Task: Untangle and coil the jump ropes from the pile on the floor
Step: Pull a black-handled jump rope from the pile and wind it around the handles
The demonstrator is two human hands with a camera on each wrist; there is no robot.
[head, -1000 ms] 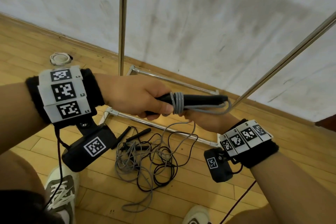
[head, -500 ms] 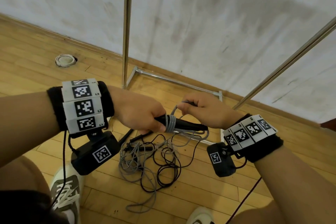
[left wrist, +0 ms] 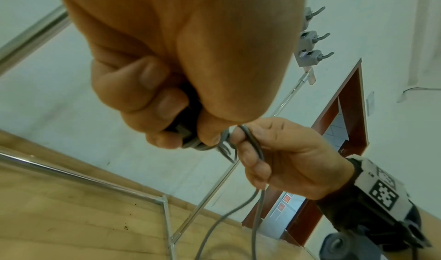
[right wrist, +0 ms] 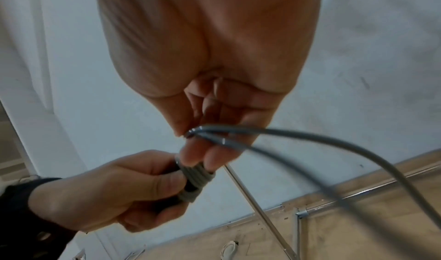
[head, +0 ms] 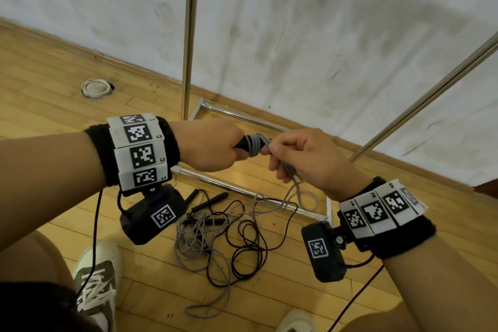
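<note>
Left hand fisted on black handles, axis 9–3; right hand at 3 pinches gray cord, slack dropping to 6 w/ floor pile.

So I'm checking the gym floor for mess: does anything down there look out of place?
Yes. Grey and black jump ropes lie in a tangled pile on the wooden floor, loops crossing, with loose black handles at its edge. One grey cord runs up to the right hand.
</note>
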